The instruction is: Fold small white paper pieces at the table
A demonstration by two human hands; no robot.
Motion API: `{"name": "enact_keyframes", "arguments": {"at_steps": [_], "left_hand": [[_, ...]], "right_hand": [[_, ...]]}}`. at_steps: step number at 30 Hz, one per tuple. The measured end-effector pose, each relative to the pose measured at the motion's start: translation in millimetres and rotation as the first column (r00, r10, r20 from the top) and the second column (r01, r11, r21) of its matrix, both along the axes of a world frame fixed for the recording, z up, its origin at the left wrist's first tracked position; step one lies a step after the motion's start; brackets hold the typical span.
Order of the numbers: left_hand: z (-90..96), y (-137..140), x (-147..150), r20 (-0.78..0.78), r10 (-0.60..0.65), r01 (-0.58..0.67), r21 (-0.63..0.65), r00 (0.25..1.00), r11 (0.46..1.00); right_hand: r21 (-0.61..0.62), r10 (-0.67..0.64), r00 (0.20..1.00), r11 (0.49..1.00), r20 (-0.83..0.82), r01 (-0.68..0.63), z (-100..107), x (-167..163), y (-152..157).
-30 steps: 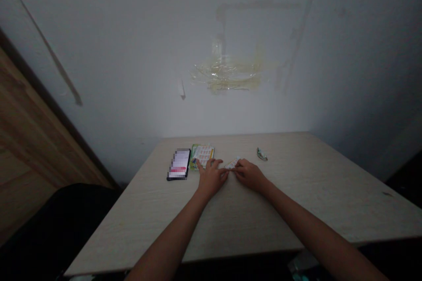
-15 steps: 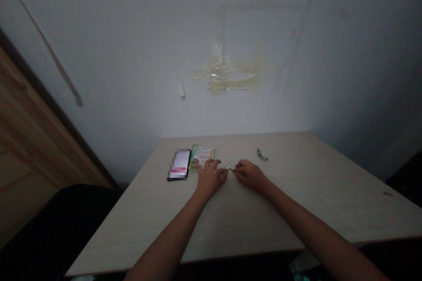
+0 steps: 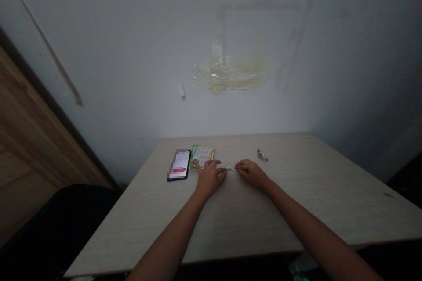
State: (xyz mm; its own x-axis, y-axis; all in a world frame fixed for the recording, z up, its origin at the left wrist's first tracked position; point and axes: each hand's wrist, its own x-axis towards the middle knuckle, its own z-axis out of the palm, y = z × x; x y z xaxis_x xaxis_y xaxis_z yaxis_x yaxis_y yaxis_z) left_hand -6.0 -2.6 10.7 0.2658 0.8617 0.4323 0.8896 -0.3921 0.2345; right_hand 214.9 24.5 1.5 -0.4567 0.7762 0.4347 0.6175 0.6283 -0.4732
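Observation:
A small folded piece of printed paper (image 3: pixel 232 164), white with green edging, lies on the table between my hands. My left hand (image 3: pixel 210 177) pinches its left corner between thumb and index finger, with the other fingers spread toward a stack of printed sheets (image 3: pixel 203 153). My right hand (image 3: pixel 252 172) has its fingertips closed on the paper's right side and partly covers that end. Left of the stack lies a phone (image 3: pixel 180 164) with a lit, blurred screen.
A crumpled scrap (image 3: pixel 262 155) rests on the table (image 3: pixel 244 224), beyond my right hand. The wall (image 3: pixel 132 74) rises behind the table, with old clear tape (image 3: pixel 227 74) stuck on it. Something dark (image 3: pixel 62 228) stands at the lower left.
My right fingertips have shifted slightly along the paper, and more of its middle shows. My left hand is almost still. The phone, stack and scrap have stayed put.

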Motion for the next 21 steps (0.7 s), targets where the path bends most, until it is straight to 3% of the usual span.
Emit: {"name": "enact_keyframes", "arguments": {"at_steps": [11,14,17,21], "left_hand": [[-2.9,-0.4,1.8,-0.028,-0.02,0.019,-0.039,0.999,0.999],[-3.2,0.2,1.2,-0.042,-0.012,0.01,-0.044,0.999,0.999],[-3.8,1.0,0.2,-0.034,-0.021,0.02,-0.034,0.999,0.999],[-5.0,1.9,-0.5,-0.019,-0.017,0.016,-0.028,1.0,0.999]], "right_hand": [[0.03,0.035,0.998,0.999,-0.052,-0.033,-2.9,-0.8,0.4],[0.073,-0.035,0.996,0.996,-0.085,0.042,-7.1,2.0,4.9],[0.114,-0.189,0.98,0.974,-0.055,0.195,-11.2,7.6,10.3],[0.121,-0.222,0.972,0.97,0.078,0.212,-14.3,12.5,13.9]]}}
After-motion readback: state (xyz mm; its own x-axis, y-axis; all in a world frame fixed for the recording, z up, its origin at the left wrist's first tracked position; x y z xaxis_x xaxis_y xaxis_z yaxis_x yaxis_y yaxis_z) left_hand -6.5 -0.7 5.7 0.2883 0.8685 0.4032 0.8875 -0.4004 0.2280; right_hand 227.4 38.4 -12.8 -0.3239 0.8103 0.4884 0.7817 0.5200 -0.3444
